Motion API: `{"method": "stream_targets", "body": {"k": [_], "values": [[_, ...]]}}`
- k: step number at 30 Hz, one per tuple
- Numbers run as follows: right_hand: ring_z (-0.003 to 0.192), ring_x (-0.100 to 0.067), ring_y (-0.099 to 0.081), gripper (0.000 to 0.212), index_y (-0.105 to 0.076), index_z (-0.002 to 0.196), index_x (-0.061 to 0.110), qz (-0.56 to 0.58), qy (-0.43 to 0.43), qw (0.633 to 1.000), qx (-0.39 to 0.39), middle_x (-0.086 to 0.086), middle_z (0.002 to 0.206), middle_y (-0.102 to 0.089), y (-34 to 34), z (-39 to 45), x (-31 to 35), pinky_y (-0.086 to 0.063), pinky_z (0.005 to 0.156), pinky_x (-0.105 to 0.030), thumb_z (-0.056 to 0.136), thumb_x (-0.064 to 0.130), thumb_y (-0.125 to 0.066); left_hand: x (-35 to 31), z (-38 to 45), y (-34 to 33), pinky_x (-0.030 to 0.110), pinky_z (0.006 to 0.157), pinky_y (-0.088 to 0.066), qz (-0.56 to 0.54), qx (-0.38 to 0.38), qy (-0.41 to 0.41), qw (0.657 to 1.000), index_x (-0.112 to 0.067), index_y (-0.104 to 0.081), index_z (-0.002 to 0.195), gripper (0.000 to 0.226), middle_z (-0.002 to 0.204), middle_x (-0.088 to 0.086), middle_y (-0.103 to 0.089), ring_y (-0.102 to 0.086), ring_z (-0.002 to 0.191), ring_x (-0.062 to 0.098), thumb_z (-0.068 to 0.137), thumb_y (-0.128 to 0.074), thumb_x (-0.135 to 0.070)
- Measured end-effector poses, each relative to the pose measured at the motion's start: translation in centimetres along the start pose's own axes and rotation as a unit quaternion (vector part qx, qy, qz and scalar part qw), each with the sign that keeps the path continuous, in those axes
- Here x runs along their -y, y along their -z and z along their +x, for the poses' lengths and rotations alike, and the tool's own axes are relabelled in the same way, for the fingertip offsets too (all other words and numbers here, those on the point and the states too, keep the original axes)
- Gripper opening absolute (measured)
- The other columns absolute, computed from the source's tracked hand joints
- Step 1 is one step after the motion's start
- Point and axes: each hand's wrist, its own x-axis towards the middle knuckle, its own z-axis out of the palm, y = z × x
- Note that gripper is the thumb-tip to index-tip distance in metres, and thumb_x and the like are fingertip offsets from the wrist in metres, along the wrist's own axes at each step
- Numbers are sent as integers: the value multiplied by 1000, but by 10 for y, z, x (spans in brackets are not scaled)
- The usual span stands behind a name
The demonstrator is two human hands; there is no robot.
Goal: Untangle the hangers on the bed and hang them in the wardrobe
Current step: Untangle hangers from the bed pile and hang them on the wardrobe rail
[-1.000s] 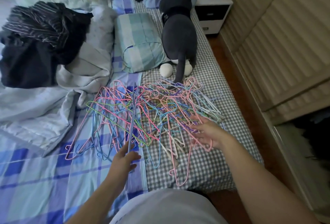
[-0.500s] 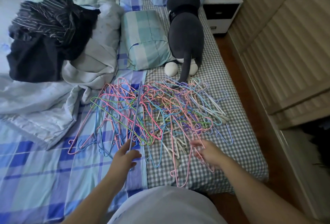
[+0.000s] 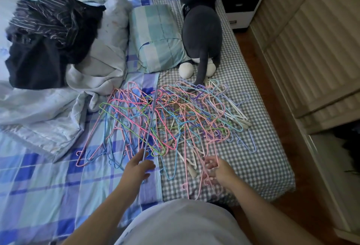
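My right hand has come back toward me from the 3 o'clock side of the pile of hangers to its near edge at about 5 o'clock. A second ago it lay flatter on the tangle; now the fingers are curled around the pink hanger, the one whose long wires trail off the heap toward the foot of the bed. It looks pulled a little clear of the rest, though other wires still cross over it higher up.

My left hand has barely shifted. It grips the lower end of a thin grey rod, thumb over it, at 7 o'clock of the pile. The rod runs up across the heap toward 12 o'clock.

The hangers remain one knotted heap in the middle of the bed, straddling the blue plaid sheet and the grey checked part. The far edge touches the tail of the toy cat.

Judgement: I am at the first pull, one hanger chosen and none freed. The wardrobe stands at 2 o'clock, its slatted doors close by. Snagging is the risk: dragging the pink one may haul its neighbours along.
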Motion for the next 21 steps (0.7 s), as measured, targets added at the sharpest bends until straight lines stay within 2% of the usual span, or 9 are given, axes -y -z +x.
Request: {"method": "stream_targets", "body": {"k": [3, 6, 9, 11, 15, 18, 19, 21], "values": [[61, -26, -57, 40, -65, 108, 15, -63, -3, 998, -24, -12, 89, -50, 19, 4, 10, -54, 51, -34, 101, -8, -33, 0, -1, 0, 39, 81, -50, 1, 3, 1, 1000, -26, -53, 141, 74, 116, 6, -69, -67, 106, 31, 68, -64, -29], [63, -29, -57, 39, -65, 113, 13, -118, -18, 993, -27, -12, 83, -50, 41, 20, 22, -52, 53, -35, 101, -7, -34, 0, -5, 1, 37, 80, -50, 1, 6, -1, 1000, -24, -55, 139, 72, 117, 7, -69, -69, 104, 28, 68, -64, -28], [60, -30, -57, 35, -68, 115, 15, -108, -48, 992, -46, -12, 70, -48, 65, 35, 42, -54, 68, -48, 103, 2, -38, 0, -7, 5, 34, 76, -49, -5, 8, -1, 1000, -22, -55, 138, 72, 123, 7, -67, -69, 105, 28, 67, -64, -27], [58, -31, -58, 31, -70, 111, 15, -98, -58, 993, -42, -11, 64, -47, 75, 36, 56, -53, 69, -51, 103, 10, -40, 0, -9, 6, 33, 74, -49, -9, 8, 0, 1000, -22, -55, 138, 72, 127, 4, -65, -69, 104, 27, 67, -65, -26], [62, -36, -60, 30, -70, 107, 9, -116, -60, 991, -3, -13, 67, -46, 86, 19, 77, -55, 60, -46, 105, 13, -40, -4, -8, 5, 36, 76, -46, -23, 2, 1, 1000, -31, -64, 117, 52, 102, 3, -67, -67, 98, 28, 66, -63, -25], [50, -26, -50, 34, -70, 110, 4, -130, -64, 989, -12, -12, 65, -42, 94, 20, 92, -50, 49, -32, 105, 14, -39, -3, -5, 5, 40, 83, -48, -12, 0, 3, 1000, -31, -63, 122, 54, 97, 6, -70, -68, 97, 28, 68, -62, -27], [47, -23, -47, 34, -70, 112, 4, -138, -63, 988, -19, -11, 65, -41, 95, 19, 99, -47, 47, -29, 105, 16, -39, -3, -3, 4, 40, 82, -47, -9, 1, 5, 1000, -30, -64, 118, 49, 94, 6, -69, -68, 94, 28, 69, -62, -27], [48, -25, -49, 33, -70, 117, 11, -196, -25, 980, -18, -11, 70, -47, 96, 14, 118, -46, 51, -32, 104, 15, -40, -5, -1, 3, 39, 80, -45, -7, 3, 3, 1000, -29, -67, 112, 43, 91, 6, -67, -64, 91, 27, 69, -62, -26]]}}
